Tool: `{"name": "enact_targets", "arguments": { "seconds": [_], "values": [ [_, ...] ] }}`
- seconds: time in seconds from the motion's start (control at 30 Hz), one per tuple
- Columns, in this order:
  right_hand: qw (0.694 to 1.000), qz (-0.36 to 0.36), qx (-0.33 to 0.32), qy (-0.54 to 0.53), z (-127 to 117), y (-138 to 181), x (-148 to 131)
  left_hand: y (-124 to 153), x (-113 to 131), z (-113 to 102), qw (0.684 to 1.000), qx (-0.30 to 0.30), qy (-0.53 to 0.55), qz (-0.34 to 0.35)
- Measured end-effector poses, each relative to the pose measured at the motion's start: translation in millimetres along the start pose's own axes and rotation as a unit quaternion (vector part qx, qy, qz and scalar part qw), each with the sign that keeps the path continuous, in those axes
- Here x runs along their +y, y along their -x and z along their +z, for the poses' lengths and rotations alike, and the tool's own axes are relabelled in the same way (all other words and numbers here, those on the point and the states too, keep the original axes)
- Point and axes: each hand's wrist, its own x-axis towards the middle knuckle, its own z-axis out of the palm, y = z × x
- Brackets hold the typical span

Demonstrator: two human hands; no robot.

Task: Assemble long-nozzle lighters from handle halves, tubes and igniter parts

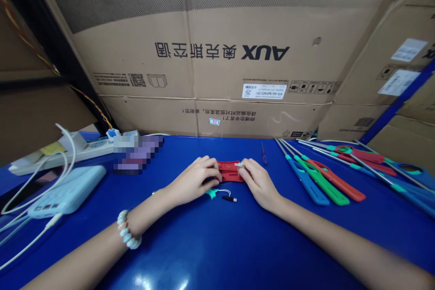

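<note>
A red plastic handle piece [229, 171] lies on the blue table [217, 244] between my two hands. My left hand [195, 180] curls its fingers over the piece's left end. My right hand [258, 180] pinches its right end, where a small white part shows at the fingertips. Just in front of the piece lie a small teal part with a thin white wire [215, 192] and a short black part [229, 199], untouched. A beaded bracelet [128, 235] sits on my left wrist.
Several long-nosed lighters [322, 181] with blue, green, red and teal handles lie at the right. A small screwdriver [263, 155] lies behind my right hand. At the left are a pale blue power bank [68, 192], white cables and a power strip [57, 154]. Cardboard boxes [217, 54] wall the back.
</note>
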Motion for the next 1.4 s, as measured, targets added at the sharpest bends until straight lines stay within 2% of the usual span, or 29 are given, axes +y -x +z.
{"name": "enact_targets", "arguments": {
  "seconds": [0.1, 0.23, 0.43, 0.57, 0.73, 0.9, 0.97, 1.1, 1.3, 1.4],
  "values": [
    [0.998, -0.036, -0.044, 0.017, 0, 0, -2, -1, 3, 1, 1.000, -0.003, -0.008, 0.011],
    [0.995, -0.046, -0.076, 0.035, 1, -1, 1, -3, 5, 6, 1.000, -0.010, -0.020, 0.006],
    [0.997, -0.035, -0.065, 0.029, 5, 0, 5, -7, 5, 15, 0.999, 0.013, -0.019, -0.043],
    [0.998, -0.038, -0.051, 0.024, 6, 0, 5, -8, 8, 17, 0.999, 0.024, -0.006, -0.042],
    [0.999, -0.048, -0.007, 0.005, 3, 0, 5, -2, 8, 18, 0.993, 0.041, 0.101, -0.036],
    [0.998, -0.061, 0.032, -0.008, 3, -1, 7, 1, 5, 20, 0.970, 0.040, 0.226, -0.078],
    [0.997, -0.072, 0.022, -0.012, 3, -2, 6, 1, 5, 21, 0.964, 0.039, 0.252, -0.077],
    [0.995, -0.088, -0.017, -0.032, 2, -1, 2, 1, 5, 21, 0.973, 0.059, 0.214, -0.056],
    [0.999, -0.037, -0.027, -0.011, 2, 4, 2, 0, 5, 20, 0.976, 0.080, 0.198, -0.041],
    [0.998, -0.044, -0.038, 0.015, 3, 5, 2, 0, 8, 20, 0.973, 0.092, 0.206, -0.049]
  ]
}}
